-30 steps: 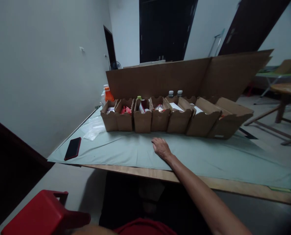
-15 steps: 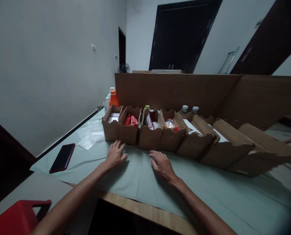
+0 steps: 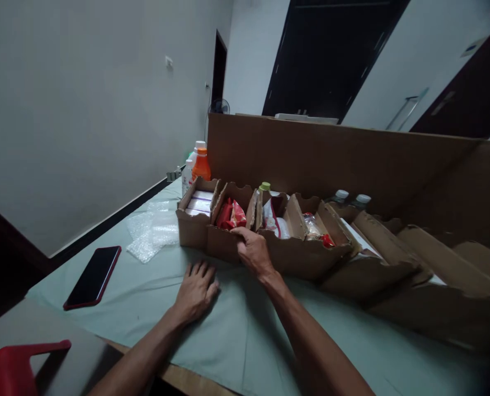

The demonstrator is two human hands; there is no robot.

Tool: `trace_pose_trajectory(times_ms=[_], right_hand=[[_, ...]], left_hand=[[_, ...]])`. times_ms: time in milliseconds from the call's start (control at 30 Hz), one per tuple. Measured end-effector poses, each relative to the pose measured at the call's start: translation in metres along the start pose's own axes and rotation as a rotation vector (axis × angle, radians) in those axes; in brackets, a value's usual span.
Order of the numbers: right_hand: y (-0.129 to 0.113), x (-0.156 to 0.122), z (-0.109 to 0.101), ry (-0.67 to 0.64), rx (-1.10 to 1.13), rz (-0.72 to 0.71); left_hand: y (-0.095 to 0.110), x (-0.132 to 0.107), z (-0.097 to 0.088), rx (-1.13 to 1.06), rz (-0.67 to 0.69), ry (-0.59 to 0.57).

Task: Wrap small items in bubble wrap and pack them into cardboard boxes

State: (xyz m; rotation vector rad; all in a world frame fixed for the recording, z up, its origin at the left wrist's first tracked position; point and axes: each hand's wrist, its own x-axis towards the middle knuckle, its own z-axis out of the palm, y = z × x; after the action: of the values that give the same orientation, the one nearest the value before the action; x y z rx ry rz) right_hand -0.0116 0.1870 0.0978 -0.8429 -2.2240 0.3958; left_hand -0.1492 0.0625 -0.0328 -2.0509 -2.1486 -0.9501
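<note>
My left hand (image 3: pixel 196 291) lies palm down on the pale green tablecloth (image 3: pixel 146 291), fingers apart and holding nothing. At the front rim of a cardboard box (image 3: pixel 222 242), my right hand (image 3: pixel 253 252) has its thumb and fingers closed on the edge. Inside that box are red packets (image 3: pixel 231 214), just beyond my right fingertips. To its left stands a cardboard box (image 3: pixel 192 228) holding white packs (image 3: pixel 200 202). On its right, another box contains a white-and-red packet (image 3: pixel 273 220), and one further along has a clear-and-red packet (image 3: pixel 317 226).
More cardboard boxes (image 3: pixel 376 269) continue to the right. Bottles, one an orange bottle (image 3: pixel 201 165), stand behind the row, before a tall cardboard panel (image 3: pixel 331 154). Bubble wrap (image 3: pixel 152 228) and a phone (image 3: pixel 93 276) lie left. A red stool (image 3: pixel 14 366) is at lower left.
My right hand has moved up and left from the cloth to the front rim of the box with red packets. My left hand has drawn back from the boxes. The view has shifted.
</note>
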Motion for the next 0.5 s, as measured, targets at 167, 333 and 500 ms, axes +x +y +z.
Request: trace_pose_trajectory(times_ms=[167, 333, 500], right_hand=[[-0.022, -0.082, -0.046, -0.065, 0.11, -0.029], [-0.015, -0.163, -0.121, -0.103, 0.166, 0.164], [0.019, -0.208, -0.172, 0.096, 0.155, 0.305]], left_hand=[[-0.012, 0.003, -0.015, -0.243, -0.174, 0.261], [-0.016, 0.003, -0.036, -0.722, -0.49, 0.382], [-0.003, 0.004, -0.037, -0.88, -0.51, 0.239]])
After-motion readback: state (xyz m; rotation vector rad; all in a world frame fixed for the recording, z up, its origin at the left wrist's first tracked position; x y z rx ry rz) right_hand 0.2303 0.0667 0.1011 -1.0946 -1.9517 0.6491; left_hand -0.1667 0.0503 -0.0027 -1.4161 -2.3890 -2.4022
